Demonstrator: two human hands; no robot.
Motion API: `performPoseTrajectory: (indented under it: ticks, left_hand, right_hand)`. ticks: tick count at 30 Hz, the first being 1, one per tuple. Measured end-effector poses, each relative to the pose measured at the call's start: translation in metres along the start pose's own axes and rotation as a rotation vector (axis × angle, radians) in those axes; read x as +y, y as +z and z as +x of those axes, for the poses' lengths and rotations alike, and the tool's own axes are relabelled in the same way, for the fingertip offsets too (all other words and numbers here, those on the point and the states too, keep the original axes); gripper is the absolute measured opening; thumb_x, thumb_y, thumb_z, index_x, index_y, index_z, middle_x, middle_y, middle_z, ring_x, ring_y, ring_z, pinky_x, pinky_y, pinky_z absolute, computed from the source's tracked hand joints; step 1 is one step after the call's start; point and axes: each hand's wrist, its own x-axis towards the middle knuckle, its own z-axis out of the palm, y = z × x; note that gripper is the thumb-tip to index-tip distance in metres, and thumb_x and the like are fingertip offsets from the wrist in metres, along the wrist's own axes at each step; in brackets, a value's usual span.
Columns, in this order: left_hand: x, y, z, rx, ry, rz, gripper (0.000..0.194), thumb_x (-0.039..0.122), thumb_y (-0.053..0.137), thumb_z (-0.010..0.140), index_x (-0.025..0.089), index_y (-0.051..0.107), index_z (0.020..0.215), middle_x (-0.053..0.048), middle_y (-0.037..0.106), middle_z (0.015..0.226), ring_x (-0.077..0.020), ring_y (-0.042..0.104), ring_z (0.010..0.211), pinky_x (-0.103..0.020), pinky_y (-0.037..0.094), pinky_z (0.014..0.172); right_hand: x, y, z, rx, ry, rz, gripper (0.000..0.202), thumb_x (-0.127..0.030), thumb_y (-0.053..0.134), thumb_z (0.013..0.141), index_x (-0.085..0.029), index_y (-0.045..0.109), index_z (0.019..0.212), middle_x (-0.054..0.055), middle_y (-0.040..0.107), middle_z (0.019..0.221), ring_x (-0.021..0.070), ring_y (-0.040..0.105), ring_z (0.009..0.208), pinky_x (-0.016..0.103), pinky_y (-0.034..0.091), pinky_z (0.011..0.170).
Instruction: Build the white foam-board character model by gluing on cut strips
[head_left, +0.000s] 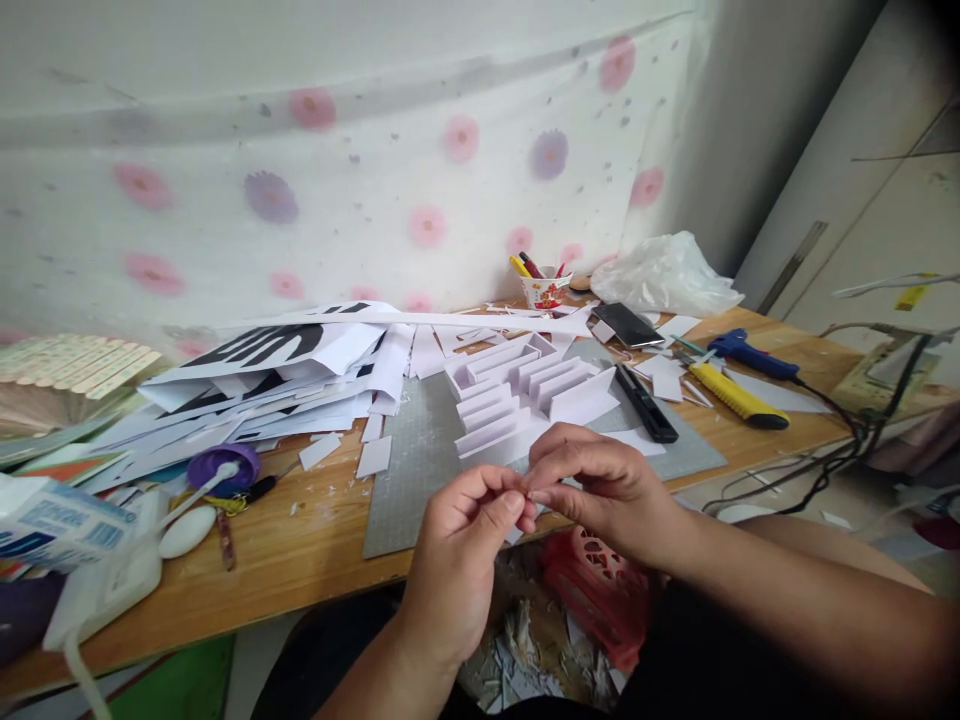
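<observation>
My left hand (469, 545) and my right hand (600, 490) meet at the fingertips over the front edge of the grey cutting mat (397, 500). Each is closed in a pinch, and whatever lies between the fingertips is too small to make out. A bit of white shows just below the fingers. Behind my hands, a white paper structure (495, 410) with upright parallel walls stands on the mat. A black cutter (645, 405) lies to its right.
Stacked papers (262, 370) cover the left. A yellow-handled knife (739, 395), blue glue gun (754, 355) and phone (628, 325) lie right. A pen cup (545, 288) and plastic bag (667, 275) sit behind. A red basket (596, 595) is below the table edge.
</observation>
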Motion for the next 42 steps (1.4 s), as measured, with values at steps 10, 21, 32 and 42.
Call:
performPoseTrajectory:
  ticks: [10,21,32,42]
  left_hand:
    - [-0.028,-0.049,-0.039,-0.131,-0.204,0.373,0.023,0.038,0.062,0.078,0.015,0.062,0.077,-0.001,0.061,0.064,-0.0124,0.054,0.061,-0.022,0.042,0.060]
    - [-0.007,-0.074,-0.033,0.066,0.267,1.039,0.010,0.023,0.055,0.081,0.020,0.063,0.076,-0.001,0.066,0.071,-0.0148,0.062,0.066,-0.022,0.048,0.063]
    - [-0.020,-0.097,0.007,0.101,0.422,1.279,0.007,0.018,0.053,0.083,0.020,0.060,0.082,0.000,0.065,0.077,-0.0133,0.061,0.073,-0.023,0.046,0.068]
    - [-0.030,-0.094,0.036,0.108,0.534,1.285,0.008,0.016,0.054,0.084,0.020,0.057,0.091,-0.001,0.067,0.083,-0.0141,0.064,0.077,-0.024,0.047,0.070]
  right_hand:
    - [-0.018,-0.013,-0.018,-0.453,0.121,-0.118,0.015,-0.020,0.042,0.091,-0.017,0.055,0.086,0.006,0.059,0.075,0.0126,0.053,0.068,0.024,0.042,0.063]
    - [-0.008,-0.008,-0.041,-0.832,0.190,-0.345,0.021,-0.004,0.049,0.079,-0.018,0.063,0.087,0.007,0.065,0.094,0.0152,0.058,0.087,0.023,0.041,0.071]
    - [-0.003,-0.023,-0.034,-0.760,0.316,-0.472,0.019,-0.006,0.046,0.083,-0.018,0.061,0.083,0.003,0.063,0.087,0.0122,0.057,0.076,0.021,0.039,0.064]
    - [0.044,-0.055,0.002,-0.264,0.218,-0.637,0.016,-0.019,0.051,0.087,-0.017,0.064,0.095,0.006,0.066,0.090,0.0146,0.061,0.079,0.025,0.046,0.072]
